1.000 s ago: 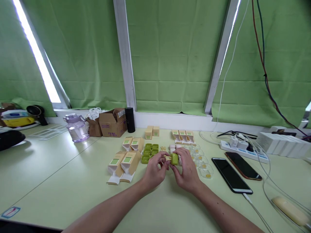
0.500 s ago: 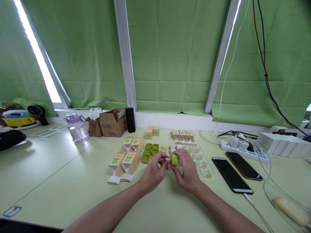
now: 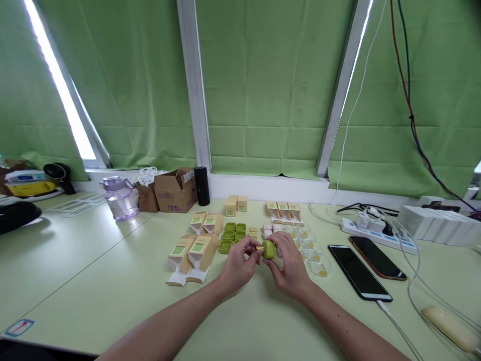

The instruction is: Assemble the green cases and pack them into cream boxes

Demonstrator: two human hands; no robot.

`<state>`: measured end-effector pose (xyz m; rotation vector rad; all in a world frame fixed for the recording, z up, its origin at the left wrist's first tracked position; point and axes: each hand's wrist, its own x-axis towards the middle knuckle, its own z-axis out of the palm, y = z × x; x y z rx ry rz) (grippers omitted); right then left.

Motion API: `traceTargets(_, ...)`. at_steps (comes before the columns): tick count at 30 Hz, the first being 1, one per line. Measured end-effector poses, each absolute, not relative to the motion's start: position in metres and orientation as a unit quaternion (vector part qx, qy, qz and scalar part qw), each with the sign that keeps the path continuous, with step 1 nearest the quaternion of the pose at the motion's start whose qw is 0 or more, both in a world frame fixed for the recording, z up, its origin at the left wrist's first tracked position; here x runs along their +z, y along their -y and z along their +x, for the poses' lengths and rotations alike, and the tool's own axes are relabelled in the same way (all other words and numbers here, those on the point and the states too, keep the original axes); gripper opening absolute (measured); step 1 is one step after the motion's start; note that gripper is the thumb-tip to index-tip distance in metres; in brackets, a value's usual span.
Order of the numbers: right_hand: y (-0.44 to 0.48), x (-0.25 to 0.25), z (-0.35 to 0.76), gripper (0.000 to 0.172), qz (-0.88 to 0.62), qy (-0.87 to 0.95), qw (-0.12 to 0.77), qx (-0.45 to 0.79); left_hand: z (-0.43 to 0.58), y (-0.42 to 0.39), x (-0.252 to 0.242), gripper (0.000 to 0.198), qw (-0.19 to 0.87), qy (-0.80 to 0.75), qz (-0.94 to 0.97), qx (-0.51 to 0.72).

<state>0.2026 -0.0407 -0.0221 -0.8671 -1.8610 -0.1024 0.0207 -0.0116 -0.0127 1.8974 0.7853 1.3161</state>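
Note:
Between the thumb and fingers of my right hand [image 3: 287, 263] is a small rounded green case [image 3: 269, 249]. My left hand [image 3: 242, 260] pinches a tiny cream-yellow piece [image 3: 260, 248] against the left side of that case. Whether the piece is seated in the case I cannot tell. Just beyond my hands lie several green square trays [image 3: 228, 234], a group of small yellow pieces [image 3: 253, 229] and pale pink blocks [image 3: 267, 228]. Clear plastic shells [image 3: 319, 264] with yellow spots sit right of my right hand, which partly hides them.
Opened cartons [image 3: 203, 248] with green labels stand left, upright cartons [image 3: 231, 205] and more open cartons [image 3: 283, 212] behind. Two phones [image 3: 359, 272] and a power strip [image 3: 376, 235] with cables lie right. A purple jug [image 3: 121, 200] and cardboard box [image 3: 175, 191] stand back left.
Both hands stay in nearly the same place. The small yellow piece shows less beyond my left fingertips and sits closer against the green case, which has turned very slightly.

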Motion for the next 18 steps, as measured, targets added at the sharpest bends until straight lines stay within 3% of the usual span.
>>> traceTargets(18, 0.0396, -0.0220, 0.2062, 0.046, -0.352, 0.788, 0.504, -0.043, 0.0194, 0.0078, -0.0141, 0.016, 0.384, -0.300, 0.722, 0.491)
